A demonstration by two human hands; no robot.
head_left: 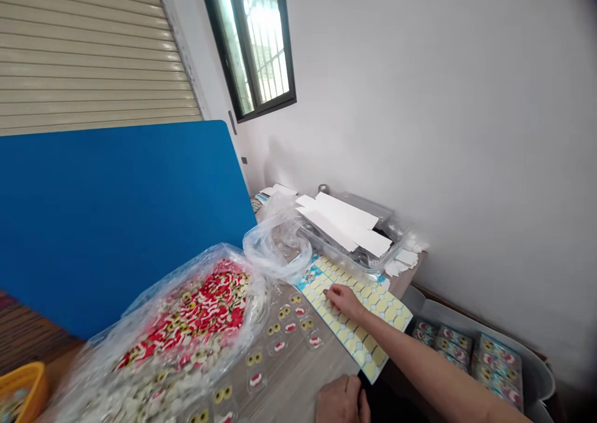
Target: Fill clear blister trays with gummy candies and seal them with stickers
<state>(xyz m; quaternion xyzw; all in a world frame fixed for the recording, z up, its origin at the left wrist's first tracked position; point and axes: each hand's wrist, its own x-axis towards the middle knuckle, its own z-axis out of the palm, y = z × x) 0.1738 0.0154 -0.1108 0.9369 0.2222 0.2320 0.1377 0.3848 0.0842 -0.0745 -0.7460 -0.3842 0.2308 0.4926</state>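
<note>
My right hand (344,302) reaches over a sheet of pale yellow labels (373,348). Its thumb and fingertips are pinched together at the sheet's left part; anything between them is too small to make out. My left hand (342,399) is curled at the table's near edge, below the sheet, and its folded fingers hide what they may hold. Left of the sheet, several small clear plastic blister packs (255,373) lie in rows, each with yellow eye-like pieces and a red-and-white mouth-like piece.
A large clear bag (205,298) of loose red, white and yellow pieces spreads over the table's left. Behind the sheet, a clear plastic tub (359,261) holds white card strips (342,218). A grey bin (527,354) with filled packs stands at right, a yellow basket (35,379) at lower left.
</note>
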